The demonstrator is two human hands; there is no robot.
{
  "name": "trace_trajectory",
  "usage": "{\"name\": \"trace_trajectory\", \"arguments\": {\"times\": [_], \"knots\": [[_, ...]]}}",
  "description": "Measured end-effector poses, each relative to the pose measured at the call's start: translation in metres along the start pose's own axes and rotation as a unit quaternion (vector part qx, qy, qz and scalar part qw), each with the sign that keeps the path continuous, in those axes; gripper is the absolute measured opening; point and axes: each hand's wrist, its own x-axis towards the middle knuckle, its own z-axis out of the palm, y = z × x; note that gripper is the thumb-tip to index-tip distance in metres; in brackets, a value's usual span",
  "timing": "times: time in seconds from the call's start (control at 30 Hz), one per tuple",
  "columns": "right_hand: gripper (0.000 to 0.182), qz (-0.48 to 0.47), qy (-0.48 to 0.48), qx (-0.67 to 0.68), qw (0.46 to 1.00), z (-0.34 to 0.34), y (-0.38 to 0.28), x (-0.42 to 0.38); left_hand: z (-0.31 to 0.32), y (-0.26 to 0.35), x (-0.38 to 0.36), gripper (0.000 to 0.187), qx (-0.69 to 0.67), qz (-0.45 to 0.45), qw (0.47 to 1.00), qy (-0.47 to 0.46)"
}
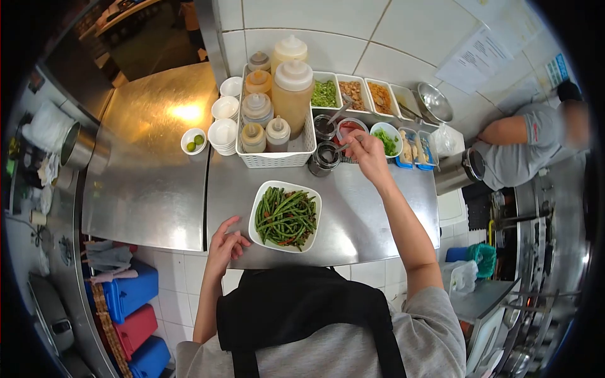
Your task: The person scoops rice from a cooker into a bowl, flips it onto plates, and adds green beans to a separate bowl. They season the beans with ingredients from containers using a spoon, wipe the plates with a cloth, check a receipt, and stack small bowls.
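Observation:
A square white bowl (253, 222) of cooked green beans (287, 217) sits on the steel counter in front of me. To its left, my left hand (225, 246) rests by the counter's front edge, fingers apart and holding nothing. Beyond the bowl, my right hand (367, 150) pinches the handle of a metal spoon (341, 148). The spoon slants down toward a small dark jar (324, 159), and its lower end is hidden there. Behind that jar stands another dark jar (324, 128) with a spoon in it. A bowl of chopped green herbs (386, 139) is just right of my right hand.
A white basket (277, 160) holds several squeeze bottles (293, 94). Containers of chopped toppings (351, 94) line the wall beside a metal bowl (435, 103). Small white bowls (222, 134) and a bowl with limes (193, 142) stand left. Another person (526, 148) works at right.

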Motion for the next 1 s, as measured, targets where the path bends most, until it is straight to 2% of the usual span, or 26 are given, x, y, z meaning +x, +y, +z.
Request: {"name": "trace_trajectory", "arguments": {"times": [0.1, 0.27, 0.37, 0.5, 0.73, 0.8, 0.87, 1.0], "knots": [[0.021, 0.042, 0.046, 0.098, 0.993, -0.005, 0.008, 0.000, 0.002, -0.007, -0.005, 0.042, -0.007, 0.001, 1.000, 0.023], [0.022, 0.057, 0.035, 0.152, 0.986, 0.001, 0.025, -0.010, 0.004, -0.011, -0.009, 0.042, -0.014, 0.003, 0.999, 0.035], [0.021, 0.097, 0.073, 0.279, 0.953, -0.003, 0.034, -0.011, 0.008, -0.007, -0.011, 0.042, -0.008, 0.006, 1.000, 0.029], [0.023, 0.126, 0.107, 0.344, 0.924, -0.009, 0.048, -0.013, 0.010, -0.003, -0.008, 0.044, -0.026, 0.003, 1.000, 0.012], [0.024, 0.099, 0.116, 0.329, 0.932, -0.008, 0.037, -0.021, 0.018, -0.011, 0.005, 0.042, 0.007, 0.020, 1.000, -0.020], [0.024, 0.060, 0.129, 0.336, 0.931, -0.009, 0.018, -0.030, 0.018, -0.013, 0.007, 0.040, 0.003, 0.014, 1.000, -0.016], [0.025, 0.057, 0.108, 0.312, 0.942, -0.004, -0.004, -0.051, 0.019, -0.012, 0.008, 0.039, -0.006, 0.019, 0.999, -0.030], [0.018, -0.054, -0.016, 0.150, 0.987, 0.035, -0.019, -0.109, 0.021, -0.006, 0.006, 0.037, -0.005, 0.015, 0.999, -0.038]]}}
